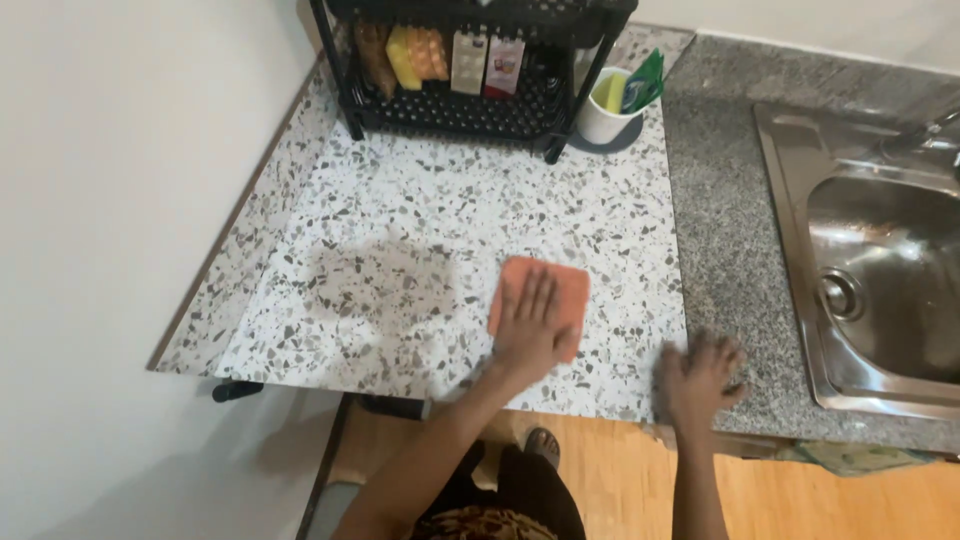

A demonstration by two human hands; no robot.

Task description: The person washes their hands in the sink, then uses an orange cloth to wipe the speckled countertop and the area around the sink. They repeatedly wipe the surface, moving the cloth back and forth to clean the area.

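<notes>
Orange and soft-looking, a square cloth (542,300) lies flat at the centre of the frame on a speckled terrazzo countertop (420,230). On it presses the left hand (530,325), fingers spread and flat, not gripping. Blurred at lower right, the right hand (700,378) rests open-palmed where terrazzo meets grey granite (720,220). A steel sink (880,270) gleams at right; 1 black plastic rack (470,70) stands at top.

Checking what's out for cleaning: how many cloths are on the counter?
1. An orange cloth lies flat on the speckled counter, under the left hand. The right hand rests bare on the counter's edge near the sink. Others may be hidden in the black rack.
</notes>
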